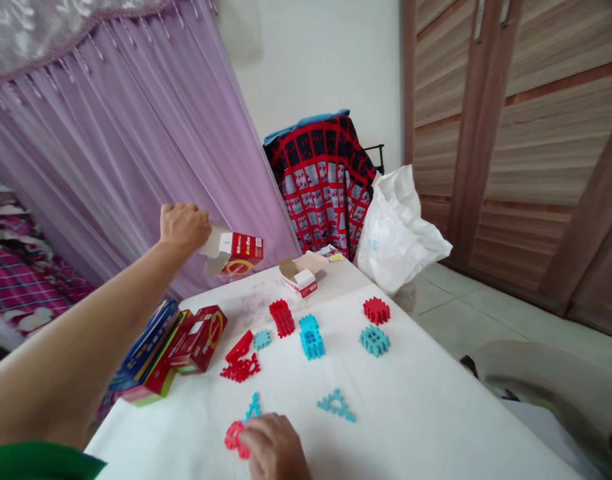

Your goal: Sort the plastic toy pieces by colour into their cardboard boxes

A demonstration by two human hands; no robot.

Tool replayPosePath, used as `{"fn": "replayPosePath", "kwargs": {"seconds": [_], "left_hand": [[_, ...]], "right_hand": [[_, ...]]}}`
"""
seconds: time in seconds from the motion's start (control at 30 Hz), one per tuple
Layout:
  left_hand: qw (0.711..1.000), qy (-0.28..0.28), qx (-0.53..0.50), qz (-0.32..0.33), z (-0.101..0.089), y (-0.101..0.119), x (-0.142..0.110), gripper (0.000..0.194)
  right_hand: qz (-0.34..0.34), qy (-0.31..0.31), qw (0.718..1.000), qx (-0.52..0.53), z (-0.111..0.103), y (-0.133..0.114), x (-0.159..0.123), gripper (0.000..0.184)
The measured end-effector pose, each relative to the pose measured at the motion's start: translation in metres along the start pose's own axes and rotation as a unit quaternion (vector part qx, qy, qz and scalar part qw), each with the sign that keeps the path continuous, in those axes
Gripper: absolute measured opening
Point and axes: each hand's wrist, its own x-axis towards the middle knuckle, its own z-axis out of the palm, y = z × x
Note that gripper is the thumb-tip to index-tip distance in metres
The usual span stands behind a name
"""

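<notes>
My left hand (pixel 186 227), its fingers closed, grips a red cardboard box (pixel 247 247) by its pale open flaps, above the table's far left side. At the near edge, my right hand (pixel 277 447) has curled fingers on a red flower-shaped interlocking block (pixel 235 435), partly hiding it. Just beyond lies a blue triangular block (pixel 254 404). To the right is a teal triangular block (pixel 337 405). Farther back are red triangular blocks (pixel 241 367), a red block stack (pixel 282 318), a blue stack (pixel 312 339), a teal stack (pixel 375 341) and a round red stack (pixel 377 311).
Red boxes (pixel 199 339) and blue boxes (pixel 146 343) line the left edge of the white table (pixel 386 427). An open carton (pixel 302 283) lies at the back. A white sack (pixel 396 230) stands beyond the right edge, near a wooden cabinet (pixel 551 160). Purple curtains (pixel 161 120) hang left.
</notes>
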Motion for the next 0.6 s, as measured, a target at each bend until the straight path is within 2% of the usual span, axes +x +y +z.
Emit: {"fn": "replayPosePath", "kwargs": {"seconds": [0.07, 0.2, 0.27, 0.33, 0.4, 0.47, 0.6], "left_hand": [[0.999, -0.026, 0.017, -0.009, -0.027, -0.021, -0.021, 0.034], [0.994, -0.099, 0.035, -0.044, -0.075, -0.061, -0.071, 0.044], [0.987, -0.147, 0.033, -0.062, -0.091, -0.077, -0.099, 0.044], [0.976, -0.203, 0.023, -0.071, -0.1, -0.087, -0.129, 0.038], [0.963, -0.26, 0.01, -0.071, -0.1, -0.089, -0.159, 0.033], [0.948, -0.309, -0.007, -0.072, -0.09, -0.084, -0.187, 0.033], [0.924, -0.367, -0.055, -0.094, -0.051, -0.066, -0.236, 0.04]], "right_hand": [[0.03, -0.05, 0.998, 0.02, -0.019, -0.004, 0.007, 0.027], [0.062, -0.058, 0.996, 0.024, -0.04, -0.001, 0.011, 0.035], [0.076, -0.063, 0.995, 0.023, -0.044, 0.002, 0.008, 0.036], [0.086, -0.07, 0.994, 0.021, -0.047, 0.003, 0.004, 0.036], [0.088, -0.08, 0.993, 0.017, -0.052, 0.003, 0.001, 0.036], [0.089, -0.088, 0.992, 0.01, -0.057, 0.002, -0.002, 0.037], [0.099, -0.108, 0.989, -0.002, -0.069, 0.001, -0.006, 0.036]]}}
